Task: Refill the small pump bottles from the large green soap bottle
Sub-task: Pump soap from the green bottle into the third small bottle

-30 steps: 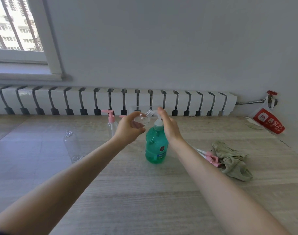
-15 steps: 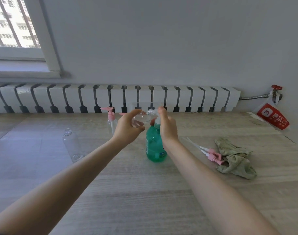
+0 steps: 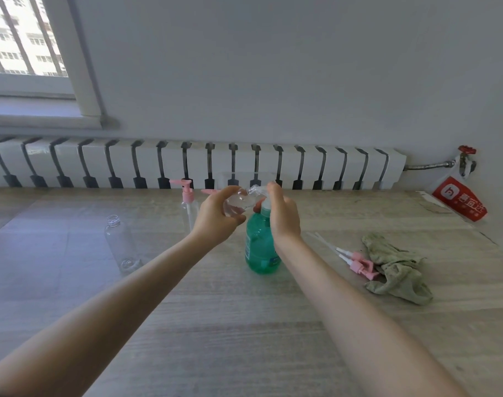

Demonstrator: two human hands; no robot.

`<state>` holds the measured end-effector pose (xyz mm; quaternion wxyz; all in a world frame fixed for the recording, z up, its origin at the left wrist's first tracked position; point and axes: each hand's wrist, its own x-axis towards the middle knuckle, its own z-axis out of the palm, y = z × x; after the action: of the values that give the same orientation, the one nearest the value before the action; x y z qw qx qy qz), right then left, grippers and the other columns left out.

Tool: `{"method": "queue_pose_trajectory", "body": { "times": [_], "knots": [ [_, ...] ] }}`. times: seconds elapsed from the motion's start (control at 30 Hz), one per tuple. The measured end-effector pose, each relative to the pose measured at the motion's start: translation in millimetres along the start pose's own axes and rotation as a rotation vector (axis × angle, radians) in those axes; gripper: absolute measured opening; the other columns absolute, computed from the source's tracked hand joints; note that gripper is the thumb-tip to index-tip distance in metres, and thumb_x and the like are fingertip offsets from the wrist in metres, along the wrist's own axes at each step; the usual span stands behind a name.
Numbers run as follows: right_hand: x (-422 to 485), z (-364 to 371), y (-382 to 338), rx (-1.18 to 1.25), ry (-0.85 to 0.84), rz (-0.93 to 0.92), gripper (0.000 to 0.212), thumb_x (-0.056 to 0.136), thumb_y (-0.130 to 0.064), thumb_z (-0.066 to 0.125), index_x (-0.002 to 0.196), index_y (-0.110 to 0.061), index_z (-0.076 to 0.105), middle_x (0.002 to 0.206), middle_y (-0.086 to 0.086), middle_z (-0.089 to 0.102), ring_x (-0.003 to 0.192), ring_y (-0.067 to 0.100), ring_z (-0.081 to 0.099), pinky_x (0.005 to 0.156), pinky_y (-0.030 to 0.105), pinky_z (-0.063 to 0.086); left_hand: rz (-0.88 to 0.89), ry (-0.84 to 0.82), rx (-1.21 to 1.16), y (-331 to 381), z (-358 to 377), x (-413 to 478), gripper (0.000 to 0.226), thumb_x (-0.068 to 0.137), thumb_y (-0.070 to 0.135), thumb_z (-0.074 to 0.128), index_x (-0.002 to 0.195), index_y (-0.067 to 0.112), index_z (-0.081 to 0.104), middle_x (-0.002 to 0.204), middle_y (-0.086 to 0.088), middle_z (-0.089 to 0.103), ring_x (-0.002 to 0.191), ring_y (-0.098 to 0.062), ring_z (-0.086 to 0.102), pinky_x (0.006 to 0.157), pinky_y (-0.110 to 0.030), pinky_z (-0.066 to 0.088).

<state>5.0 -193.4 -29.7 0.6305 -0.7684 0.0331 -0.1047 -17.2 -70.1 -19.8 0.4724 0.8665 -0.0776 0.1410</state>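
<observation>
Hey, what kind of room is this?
Likely a room in a flat: a white radiator runs along the wall under a window showing apartment blocks, beside a wood-grain surface.
</observation>
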Motion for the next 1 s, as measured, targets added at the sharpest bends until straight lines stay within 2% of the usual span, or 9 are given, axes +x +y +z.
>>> {"method": "queue_pose_trajectory", "body": {
  "times": [0.13, 0.3, 0.5, 0.63, 0.7, 0.77, 0.83, 0.93, 1.0],
  "knots": [
    [-0.2, -1.3, -0.3, 0.024, -0.011, 0.012, 0.074, 0.071, -0.077, 0.027, 0.071, -0.01, 0.059, 0.067, 0.007, 0.052, 0.062, 0.015, 0.047, 0.071, 0.034, 0.039, -0.017, -0.005, -0.057, 4.2, 0.2, -1.6, 0.054, 0.08, 0.003, 0.07, 0.13, 0.014, 0.052, 0.1, 0.008, 0.058, 0.079, 0.009, 0.054, 0.082, -0.017, 0.044],
    [-1.6, -2.7, -1.9, 0.023, -0.013, -0.002, 0.095, 0.069, -0.082, 0.022, 0.081, 0.001, 0.067, 0.068, 0.009, 0.053, 0.06, 0.015, 0.045, 0.07, 0.032, 0.038, -0.02, -0.012, -0.071, 7.9, -0.7, -1.4, 0.057, 0.081, 0.002, 0.07, 0.132, 0.013, 0.05, 0.105, 0.007, 0.058, 0.081, 0.005, 0.055, 0.083, -0.018, 0.044],
    [-4.1, -2.4, -4.5, 0.009, -0.021, 0.002, 0.079, 0.069, -0.082, 0.022, 0.075, -0.013, 0.061, 0.069, 0.009, 0.051, 0.064, 0.018, 0.044, 0.068, 0.032, 0.036, -0.011, -0.011, -0.071, 8.9, -3.4, -1.6, 0.053, 0.08, 0.001, 0.07, 0.128, 0.015, 0.053, 0.101, 0.008, 0.058, 0.081, 0.009, 0.055, 0.089, -0.023, 0.048],
    [-2.2, -1.9, -3.5, 0.003, -0.002, 0.002, 0.08, 0.082, -0.073, 0.027, 0.086, -0.001, 0.064, 0.074, 0.019, 0.053, 0.07, 0.027, 0.053, 0.078, 0.04, 0.043, -0.012, -0.006, -0.069, 9.2, -3.0, -1.6, 0.052, 0.081, 0.001, 0.069, 0.127, 0.016, 0.053, 0.104, 0.01, 0.056, 0.079, 0.012, 0.052, 0.084, -0.019, 0.044],
    [-0.8, -1.8, -1.6, -0.013, 0.006, 0.001, 0.079, 0.087, -0.068, 0.028, 0.088, 0.005, 0.06, 0.074, 0.011, 0.054, 0.071, 0.02, 0.051, 0.078, 0.039, 0.043, -0.009, -0.01, -0.069, 8.7, -3.0, -1.9, 0.052, 0.08, 0.0, 0.07, 0.127, 0.016, 0.053, 0.104, 0.01, 0.055, 0.08, 0.011, 0.053, 0.084, -0.019, 0.044],
    [-0.3, -1.5, -1.5, -0.036, 0.01, -0.006, 0.07, 0.09, -0.065, 0.027, 0.077, -0.003, 0.056, 0.07, 0.006, 0.052, 0.069, 0.016, 0.049, 0.074, 0.035, 0.042, -0.016, -0.01, -0.064, 8.1, -2.5, -2.3, 0.053, 0.081, 0.0, 0.069, 0.129, 0.015, 0.052, 0.105, 0.01, 0.054, 0.079, 0.011, 0.052, 0.082, -0.017, 0.042],
    [-0.8, -0.8, -3.3, -0.053, 0.009, -0.013, 0.062, 0.087, -0.065, 0.025, 0.073, -0.012, 0.053, 0.069, 0.005, 0.051, 0.067, 0.016, 0.048, 0.069, 0.031, 0.038, -0.024, -0.009, -0.06, 7.3, -1.9, -2.6, 0.054, 0.081, 0.0, 0.068, 0.131, 0.014, 0.051, 0.108, 0.01, 0.054, 0.079, 0.011, 0.051, 0.083, -0.016, 0.04],
    [-1.4, -0.2, -3.3, -0.055, 0.018, -0.011, 0.058, 0.078, -0.065, 0.022, 0.069, -0.015, 0.05, 0.068, 0.005, 0.05, 0.066, 0.015, 0.047, 0.068, 0.031, 0.038, -0.032, -0.006, -0.056, 5.4, -0.1, -2.4, 0.058, 0.081, 0.001, 0.069, 0.134, 0.014, 0.049, 0.122, 0.0, 0.059, 0.081, 0.007, 0.054, 0.08, -0.015, 0.042],
    [-2.2, -0.1, -2.8, -0.051, 0.022, -0.013, 0.054, 0.076, -0.064, 0.022, 0.068, -0.016, 0.047, 0.068, 0.006, 0.049, 0.066, 0.016, 0.047, 0.068, 0.032, 0.039, -0.034, 0.0, -0.043, 5.1, 1.3, -2.4, 0.059, 0.081, 0.001, 0.069, 0.135, 0.014, 0.048, 0.127, -0.003, 0.057, 0.076, 0.012, 0.05, 0.075, -0.011, 0.042]
  ]
}}
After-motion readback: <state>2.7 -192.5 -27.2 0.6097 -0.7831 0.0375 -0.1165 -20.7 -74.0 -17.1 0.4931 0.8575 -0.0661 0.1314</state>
